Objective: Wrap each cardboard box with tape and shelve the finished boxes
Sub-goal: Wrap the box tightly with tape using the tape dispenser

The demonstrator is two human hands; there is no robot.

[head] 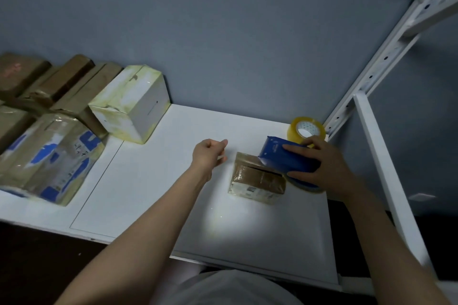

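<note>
Box (257, 179), taped, sits near shelf's (307, 235) three o'clock edge; right hand (329, 166) grips blue tape dispenser (285, 158) over it. Left hand (210, 153) hovers at nine o'clock, loosely curled, empty.

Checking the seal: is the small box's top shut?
Nearly shut: the small box has flaps down under tape, but a dark slit shows beside the blue dispenser.

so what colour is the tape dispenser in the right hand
Blue. The tape dispenser shows best in the head view, tilted against the small box.

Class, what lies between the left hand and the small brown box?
Nothing: in the head view, only bare white shelf separates left hand from small brown box.
</note>
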